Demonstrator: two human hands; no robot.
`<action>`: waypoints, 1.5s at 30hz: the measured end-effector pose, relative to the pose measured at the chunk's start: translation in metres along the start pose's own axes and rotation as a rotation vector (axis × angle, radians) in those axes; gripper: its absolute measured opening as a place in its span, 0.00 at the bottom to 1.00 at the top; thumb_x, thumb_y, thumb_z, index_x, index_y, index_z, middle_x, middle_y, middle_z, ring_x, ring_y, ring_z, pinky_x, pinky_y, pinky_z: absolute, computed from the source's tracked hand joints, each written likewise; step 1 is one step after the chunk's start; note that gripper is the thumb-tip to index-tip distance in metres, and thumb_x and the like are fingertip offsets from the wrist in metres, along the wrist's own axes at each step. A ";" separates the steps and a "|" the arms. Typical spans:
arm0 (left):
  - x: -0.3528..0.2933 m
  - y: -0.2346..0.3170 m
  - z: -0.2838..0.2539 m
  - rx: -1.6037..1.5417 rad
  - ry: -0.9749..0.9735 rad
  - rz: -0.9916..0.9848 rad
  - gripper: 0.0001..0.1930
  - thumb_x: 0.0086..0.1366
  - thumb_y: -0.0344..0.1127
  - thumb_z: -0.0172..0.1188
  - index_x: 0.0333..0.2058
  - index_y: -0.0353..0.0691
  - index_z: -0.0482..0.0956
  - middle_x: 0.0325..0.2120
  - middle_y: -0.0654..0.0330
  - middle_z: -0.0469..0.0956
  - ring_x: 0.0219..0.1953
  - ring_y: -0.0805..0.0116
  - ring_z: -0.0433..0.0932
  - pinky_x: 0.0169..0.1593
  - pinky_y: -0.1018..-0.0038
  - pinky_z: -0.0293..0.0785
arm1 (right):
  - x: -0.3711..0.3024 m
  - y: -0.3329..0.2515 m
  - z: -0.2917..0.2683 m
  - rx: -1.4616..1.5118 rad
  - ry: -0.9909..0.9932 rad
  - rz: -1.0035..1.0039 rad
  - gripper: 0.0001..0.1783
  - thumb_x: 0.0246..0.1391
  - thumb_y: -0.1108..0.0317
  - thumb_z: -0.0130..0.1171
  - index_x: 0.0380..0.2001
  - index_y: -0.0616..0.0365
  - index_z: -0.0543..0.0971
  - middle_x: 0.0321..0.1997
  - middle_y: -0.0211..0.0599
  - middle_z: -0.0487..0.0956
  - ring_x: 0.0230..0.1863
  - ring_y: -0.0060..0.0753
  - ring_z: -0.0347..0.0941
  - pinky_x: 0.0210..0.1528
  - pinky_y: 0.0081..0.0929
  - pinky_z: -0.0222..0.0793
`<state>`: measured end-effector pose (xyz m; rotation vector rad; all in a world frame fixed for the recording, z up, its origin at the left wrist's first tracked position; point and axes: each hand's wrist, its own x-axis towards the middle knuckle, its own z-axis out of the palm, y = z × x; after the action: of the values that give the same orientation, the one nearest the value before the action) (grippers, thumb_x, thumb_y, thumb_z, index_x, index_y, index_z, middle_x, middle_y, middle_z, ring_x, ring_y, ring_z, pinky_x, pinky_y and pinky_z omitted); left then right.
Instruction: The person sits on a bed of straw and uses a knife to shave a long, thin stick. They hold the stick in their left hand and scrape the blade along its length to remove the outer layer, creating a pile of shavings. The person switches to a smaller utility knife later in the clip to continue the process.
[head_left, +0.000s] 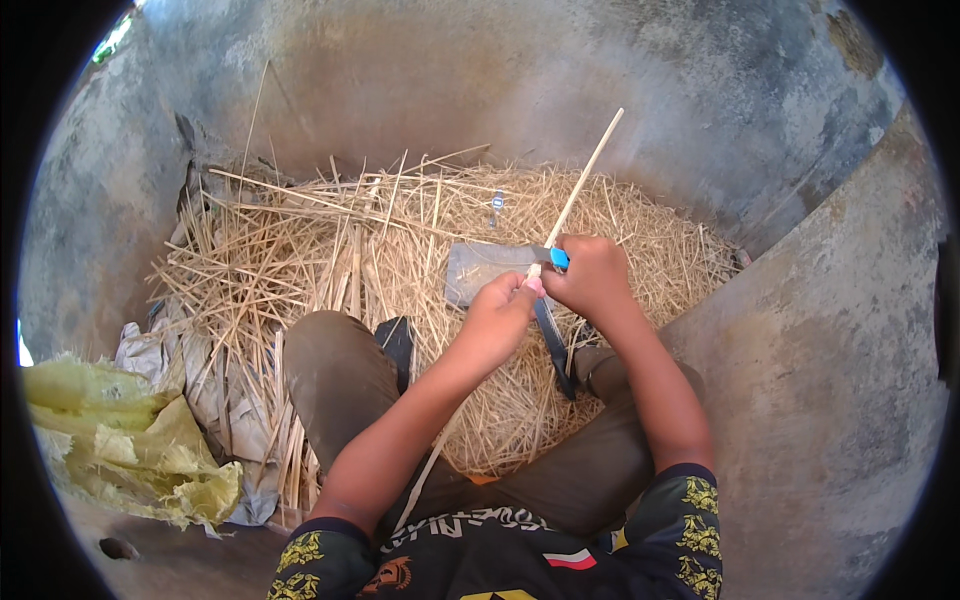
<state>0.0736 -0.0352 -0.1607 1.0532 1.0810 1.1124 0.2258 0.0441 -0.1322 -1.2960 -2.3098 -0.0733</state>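
Observation:
My left hand [500, 310] is closed, pinching the pale end of a bamboo strip [534, 272] between thumb and fingertips. Right beside it, my right hand [595, 280] is curled into a fist around a small tool with a blue part [559, 259]; its kind is mostly hidden by the fingers. A long, thin pale stick [590, 170] slants up and away from between the hands. Beneath them lies a flat grey pad [475, 272]. A dark, narrow, blade-like piece [553, 345] extends below the hands toward my foot. Another pale strip [425, 480] passes under my left forearm to my lap.
Shavings and thin strips [520, 410] cover the floor around my crossed legs, with longer sticks heaped [290, 230] at the left. A torn yellow-green sack [130, 440] lies at lower left. Stained concrete walls [480, 80] close in at the back and right [820, 380].

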 end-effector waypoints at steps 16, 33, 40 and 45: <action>0.002 -0.029 0.014 0.338 0.178 0.141 0.10 0.73 0.35 0.47 0.45 0.36 0.74 0.21 0.68 0.68 0.21 0.80 0.65 0.24 0.77 0.61 | 0.025 0.035 0.035 -0.215 0.206 0.171 0.17 0.59 0.63 0.54 0.19 0.59 0.80 0.18 0.45 0.78 0.18 0.43 0.77 0.20 0.39 0.70; -0.001 -0.035 0.021 0.162 0.117 0.105 0.11 0.70 0.39 0.55 0.40 0.36 0.73 0.23 0.69 0.71 0.22 0.83 0.63 0.26 0.80 0.60 | 0.013 0.039 0.008 0.033 -0.166 0.429 0.17 0.52 0.57 0.60 0.28 0.62 0.82 0.26 0.53 0.81 0.31 0.55 0.80 0.36 0.44 0.76; -0.005 -0.027 0.019 0.135 0.136 0.047 0.12 0.70 0.39 0.56 0.41 0.35 0.74 0.25 0.67 0.73 0.27 0.81 0.67 0.30 0.79 0.64 | 0.007 0.023 0.000 0.140 -0.295 0.327 0.14 0.50 0.61 0.59 0.27 0.64 0.82 0.26 0.54 0.80 0.31 0.55 0.79 0.37 0.45 0.75; -0.006 -0.041 0.027 0.250 0.158 0.137 0.14 0.68 0.42 0.55 0.40 0.35 0.74 0.19 0.60 0.74 0.20 0.72 0.70 0.26 0.71 0.67 | 0.002 0.031 -0.003 0.143 -0.297 0.387 0.13 0.49 0.63 0.59 0.26 0.64 0.81 0.25 0.54 0.80 0.30 0.55 0.79 0.37 0.44 0.74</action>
<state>0.1057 -0.0489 -0.1959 1.2673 1.3144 1.2073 0.2515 0.0623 -0.1342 -1.7460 -2.1977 0.4311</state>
